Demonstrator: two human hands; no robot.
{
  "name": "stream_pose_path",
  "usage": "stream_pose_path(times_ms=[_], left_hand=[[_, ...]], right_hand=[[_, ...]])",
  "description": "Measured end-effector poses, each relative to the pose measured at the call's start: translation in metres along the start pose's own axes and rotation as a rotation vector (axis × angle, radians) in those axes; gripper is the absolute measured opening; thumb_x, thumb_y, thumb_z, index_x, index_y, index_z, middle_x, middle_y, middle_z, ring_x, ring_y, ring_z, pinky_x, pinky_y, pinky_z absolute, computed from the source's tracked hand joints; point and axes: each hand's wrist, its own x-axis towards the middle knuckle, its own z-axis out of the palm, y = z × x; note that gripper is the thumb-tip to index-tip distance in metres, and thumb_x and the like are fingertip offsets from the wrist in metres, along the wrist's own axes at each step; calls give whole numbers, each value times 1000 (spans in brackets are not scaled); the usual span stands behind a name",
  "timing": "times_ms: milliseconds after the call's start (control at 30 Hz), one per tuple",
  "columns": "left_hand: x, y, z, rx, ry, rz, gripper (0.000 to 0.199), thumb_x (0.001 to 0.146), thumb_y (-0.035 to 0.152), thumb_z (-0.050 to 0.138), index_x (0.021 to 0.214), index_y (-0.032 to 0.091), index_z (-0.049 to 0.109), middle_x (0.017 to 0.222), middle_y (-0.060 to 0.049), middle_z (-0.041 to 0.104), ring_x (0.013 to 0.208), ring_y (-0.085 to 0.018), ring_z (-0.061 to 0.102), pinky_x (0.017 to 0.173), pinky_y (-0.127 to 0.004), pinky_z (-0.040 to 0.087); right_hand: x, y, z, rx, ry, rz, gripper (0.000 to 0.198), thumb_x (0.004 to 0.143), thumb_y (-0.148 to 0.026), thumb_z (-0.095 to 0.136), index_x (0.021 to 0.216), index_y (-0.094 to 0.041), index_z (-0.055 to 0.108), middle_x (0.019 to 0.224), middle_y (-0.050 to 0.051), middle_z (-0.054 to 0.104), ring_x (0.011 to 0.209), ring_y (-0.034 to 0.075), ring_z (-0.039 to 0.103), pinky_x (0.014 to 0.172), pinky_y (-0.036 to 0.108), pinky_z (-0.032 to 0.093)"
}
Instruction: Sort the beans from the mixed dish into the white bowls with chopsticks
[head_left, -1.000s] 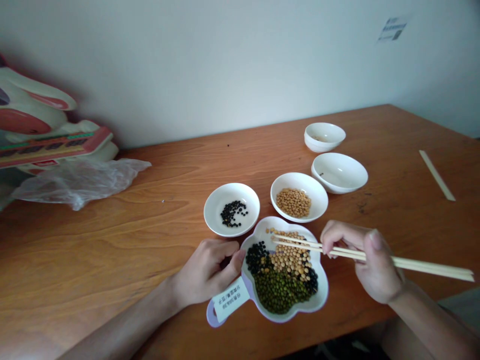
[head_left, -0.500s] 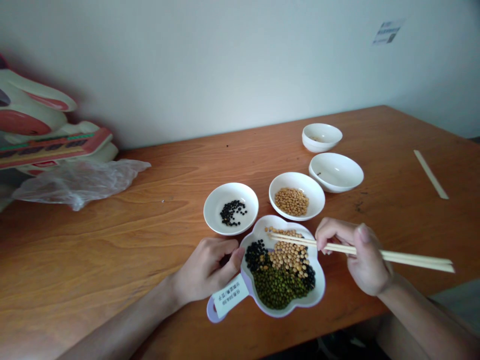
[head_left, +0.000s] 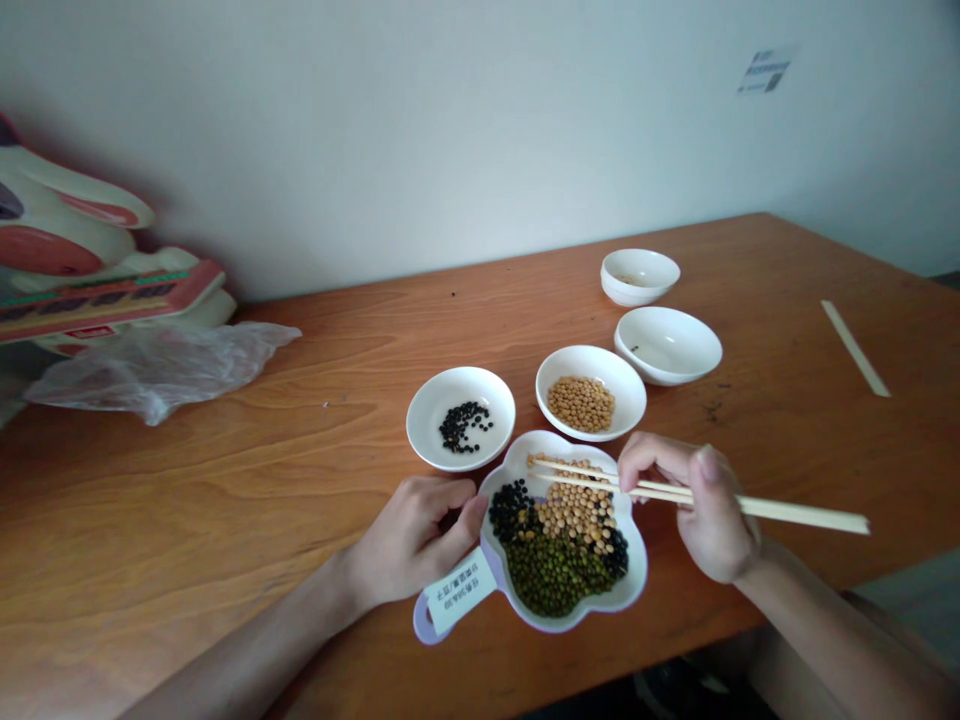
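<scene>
Pinching a pair of chopsticks [head_left: 675, 492] over the mixed-bean dish [head_left: 636, 580], the right hand [head_left: 701, 510] works while the left hand [head_left: 409, 540] curls closed against the dish's rim.

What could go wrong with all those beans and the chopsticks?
A round yellow bean could slip from the chopsticks in the right hand and roll across the table. It might also drop among the black beans in the wrong bowl. The flower-shaped dish sits near the table edge, steadied only by the left hand.
</scene>
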Motion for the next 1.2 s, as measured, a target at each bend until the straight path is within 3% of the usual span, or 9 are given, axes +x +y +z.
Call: stream_pose_path(times_ms=[233,567,800,867,967,1200], left_hand=[[0,0,0,11,1,-14,43,113,31,46,72,20,46,62,5,46,53,-9,38,52,-23,29],[0,-1,2,29,24,17,44,113,31,46,70,20,44,61,5,45,52,-8,37,52,-23,28],[-1,-3,1,-1,-12,-11,44,114,33,45,72,20,45,63,5,46,55,-9,38,54,-24,29],[-1,-3,1,-12,-18,-15,43,114,33,45,73,20,45,63,5,46,55,-9,37,54,-24,29],[0,-3,1,-23,-14,-9,42,113,32,46,73,20,44,63,5,44,54,-9,36,54,-24,29],[-1,-1,2,-29,-20,-24,42,114,32,45,73,20,43,65,5,44,55,-9,36,55,-24,29]], right_hand=[[2,-5,4,-9,-7,-32,69,110,-69,26,80,-26,72,69,4,64,60,21,59,57,36,44],[-2,-8,-1,43,90,-114,72,112,-64,27,76,-25,76,68,4,68,64,20,62,59,34,47],[8,-16,-34,137,449,-191,78,107,-76,30,74,-25,80,63,5,63,65,22,56,64,37,47],[8,-16,-41,143,481,-165,78,105,-78,31,74,-25,79,66,6,63,65,22,56,63,37,45],[4,-17,-38,128,421,-129,76,105,-78,32,76,-26,80,68,6,63,69,24,57,65,38,45],[-12,-12,0,-15,67,-44,71,109,-72,25,83,-26,73,76,5,65,69,22,58,60,36,41]])
